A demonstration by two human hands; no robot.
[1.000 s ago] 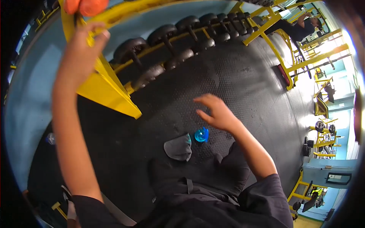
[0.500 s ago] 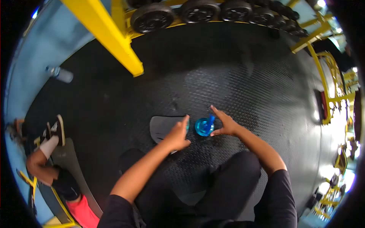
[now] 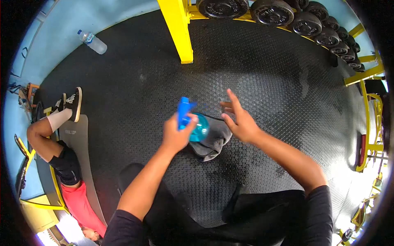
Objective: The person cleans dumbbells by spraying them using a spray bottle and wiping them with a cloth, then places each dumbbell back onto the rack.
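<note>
A spray bottle (image 3: 200, 128) with a see-through teal body and a blue trigger head is in my left hand (image 3: 176, 133), its fingers wrapped round the head. The bottle is tilted, its body toward the right. Beneath it, in the head view, a rumpled grey cloth (image 3: 215, 144) lies on the black floor, partly hidden by the bottle. My right hand (image 3: 243, 123) is just right of the cloth, fingers spread and holding nothing.
Black textured matting (image 3: 147, 86) covers the floor. A yellow rack post (image 3: 177, 35) stands ahead, with dumbbells (image 3: 271, 13) along the rack. A water bottle (image 3: 95, 43) lies by the blue wall. Another person (image 3: 65, 164) lies on a grey mat (image 3: 84, 143) at left.
The spray bottle, earlier upright on the floor, is now gripped in my left hand and tilted. The cloth, flatter before, looks rumpled. My right hand is off the bottle's side. The view has shifted.
</note>
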